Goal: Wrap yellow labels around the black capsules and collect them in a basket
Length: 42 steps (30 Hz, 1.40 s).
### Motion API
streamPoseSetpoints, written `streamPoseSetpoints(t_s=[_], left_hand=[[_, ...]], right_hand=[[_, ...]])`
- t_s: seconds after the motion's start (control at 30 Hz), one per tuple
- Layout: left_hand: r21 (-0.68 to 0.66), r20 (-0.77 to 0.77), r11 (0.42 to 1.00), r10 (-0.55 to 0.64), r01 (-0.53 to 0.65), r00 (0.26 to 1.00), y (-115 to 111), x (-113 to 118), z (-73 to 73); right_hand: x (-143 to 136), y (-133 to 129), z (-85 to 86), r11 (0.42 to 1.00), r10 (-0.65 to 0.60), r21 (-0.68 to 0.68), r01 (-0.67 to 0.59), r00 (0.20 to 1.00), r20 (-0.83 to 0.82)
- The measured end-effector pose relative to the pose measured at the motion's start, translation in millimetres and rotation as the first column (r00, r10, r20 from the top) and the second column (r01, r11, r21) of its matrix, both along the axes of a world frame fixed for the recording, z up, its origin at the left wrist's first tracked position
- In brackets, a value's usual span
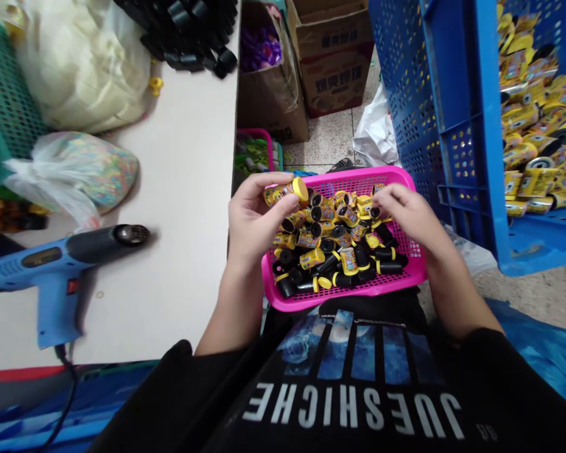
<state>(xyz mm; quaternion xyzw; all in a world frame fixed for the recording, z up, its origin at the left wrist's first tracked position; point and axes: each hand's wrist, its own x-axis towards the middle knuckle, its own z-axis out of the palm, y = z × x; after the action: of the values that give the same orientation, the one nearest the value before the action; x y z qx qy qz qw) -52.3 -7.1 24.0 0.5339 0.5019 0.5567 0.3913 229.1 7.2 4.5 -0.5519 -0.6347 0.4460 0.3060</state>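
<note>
My left hand (257,214) is closed around a small toy canister (285,190) with a yellow cap and a printed yellow wrapper. It holds this above the left side of a pink mesh basket (344,301). The basket rests at my lap, filled with similar yellow-wrapped canisters (349,260) and black cylindrical pieces (389,267). At the basket's right side, my right hand (403,211) has its fingertips pinched together among the canisters. What sits between those fingers is partly hidden.
On the white table (183,189) at left lie a blue heat gun (59,270), a bag of colourful bits (92,170), a bag of cream pieces (85,69) and black parts (193,31). Cardboard boxes (334,63) stand ahead. A blue crate (466,138) holds more yellow canisters at right.
</note>
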Motion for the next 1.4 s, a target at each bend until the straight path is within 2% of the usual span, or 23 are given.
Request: streamPoseSetpoints(t_s=[0.1, 0.2, 0.23, 0.3, 0.37, 0.43, 0.5, 0.57, 0.63, 0.7, 0.83, 0.9, 0.97, 1.07, 1.13, 1.2, 1.27, 1.33, 1.4], left_hand=[[-0.021, -0.028, 0.997, -0.076, 0.075, 0.997, -1, -6, -3.2], [-0.037, -0.122, 0.966, -0.260, 0.257, 0.958, -11, -1, -3.3], [-0.054, -0.161, 0.932, -0.362, 0.358, 0.918, -16, 3, -2.9], [-0.097, -0.222, 0.823, -0.566, 0.560, 0.794, -27, 14, -3.3], [-0.107, -0.318, 0.734, -0.664, 0.671, 0.677, -37, 28, -7.3], [-0.087, -0.480, 0.714, -0.641, 0.694, 0.599, -46, 43, -14.9], [-0.071, -0.631, 0.723, -0.566, 0.688, 0.530, -50, 53, -23.6], [-0.049, -0.707, 0.732, -0.506, 0.680, 0.494, -51, 57, -30.0], [0.007, -0.717, 0.753, -0.455, 0.657, 0.529, -49, 55, -32.3], [0.072, -0.679, 0.782, -0.416, 0.619, 0.605, -45, 49, -30.4], [0.114, -0.510, 0.880, -0.347, 0.462, 0.787, -39, 40, -20.0], [0.042, -0.398, 0.930, -0.320, 0.366, 0.860, -37, 43, -14.6], [-0.078, -0.257, 0.959, -0.284, 0.273, 0.924, -34, 51, -10.7], [-0.234, 0.001, 0.951, -0.205, 0.200, 0.979, -27, 65, -9.3], [-0.310, 0.163, 0.920, -0.198, 0.241, 0.966, -21, 70, -11.1], [-0.367, 0.253, 0.888, -0.191, 0.276, 0.949, -17, 70, -14.1], [-0.397, 0.251, 0.887, -0.141, 0.235, 0.958, -14, 65, -17.1], [-0.384, 0.188, 0.909, -0.093, 0.161, 0.978, -14, 60, -19.0], [-0.358, 0.113, 0.926, -0.082, 0.117, 0.990, -15, 56, -19.4]], right_hand=[[2, -8, -13.5, 0.994, 0.107, -0.059, -0.092, 0.922, 0.373], [-2, -11, -20.9, 0.995, 0.097, -0.031, -0.094, 0.877, 0.471], [-4, -8, -20.7, 0.996, 0.075, 0.009, -0.091, 0.874, 0.480], [-9, 2, -17.9, 0.988, 0.044, 0.108, -0.114, 0.863, 0.503], [-18, 17, -15.1, 0.976, 0.024, 0.167, -0.139, 0.832, 0.555], [-31, 32, -15.8, 0.989, 0.017, 0.100, -0.105, 0.767, 0.641], [-43, 45, -21.4, 0.998, 0.055, -0.034, -0.043, 0.710, 0.702], [-48, 53, -29.4, 0.991, 0.110, -0.129, -0.029, 0.724, 0.681], [-44, 57, -35.5, 0.989, 0.113, -0.143, -0.033, 0.792, 0.601], [-30, 55, -36.2, 0.991, 0.052, -0.130, 0.015, 0.866, 0.497], [7, 38, -23.1, 0.981, -0.056, -0.173, 0.083, 0.986, 0.156], [17, 26, -15.0, 0.965, -0.070, -0.259, 0.050, 0.995, -0.066], [18, 14, -8.5, 0.940, -0.090, -0.342, -0.004, 0.962, -0.258], [7, -1, -2.1, 0.911, -0.116, -0.405, -0.075, 0.896, -0.428], [-3, -6, 0.6, 0.914, -0.109, -0.394, -0.097, 0.877, -0.469], [-8, -7, 2.0, 0.931, -0.089, -0.352, -0.097, 0.875, -0.477], [-7, -5, 1.3, 0.951, -0.084, -0.303, -0.067, 0.884, -0.460], [-1, 0, -1.5, 0.964, -0.087, -0.265, -0.022, 0.915, -0.394], [6, 5, -5.3, 0.976, -0.062, -0.217, 0.018, 0.978, -0.199]])
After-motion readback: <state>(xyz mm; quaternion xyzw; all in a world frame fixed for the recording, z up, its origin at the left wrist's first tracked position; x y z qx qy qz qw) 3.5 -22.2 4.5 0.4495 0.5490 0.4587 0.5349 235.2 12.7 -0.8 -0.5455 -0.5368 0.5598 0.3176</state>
